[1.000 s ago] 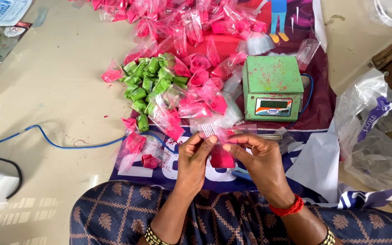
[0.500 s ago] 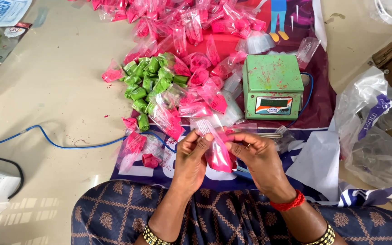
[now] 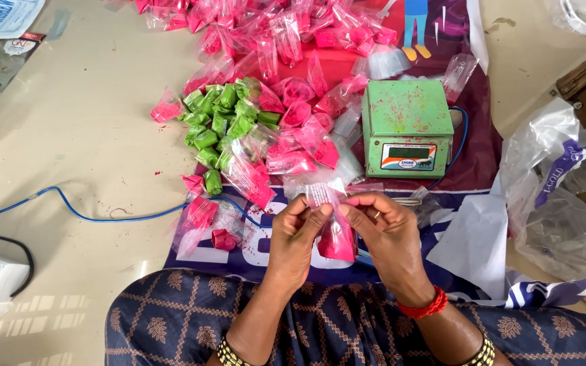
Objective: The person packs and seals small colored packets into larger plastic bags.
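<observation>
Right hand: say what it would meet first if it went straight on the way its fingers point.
The right hand points left, so it would first meet the pink powder pouch and, likely, the left hand behind it.

A weighing scale (image 3: 408,129) sits on a banner (image 3: 476,146) on the floor (image 3: 76,129); filled packets (image 3: 252,122) are heaped to its left, and a cable (image 3: 83,213) lies farther left.

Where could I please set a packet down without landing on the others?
Bare floor lies left of the green packets, above the blue cable. Crowded: the pink packets and the mat up to the green scale.
</observation>
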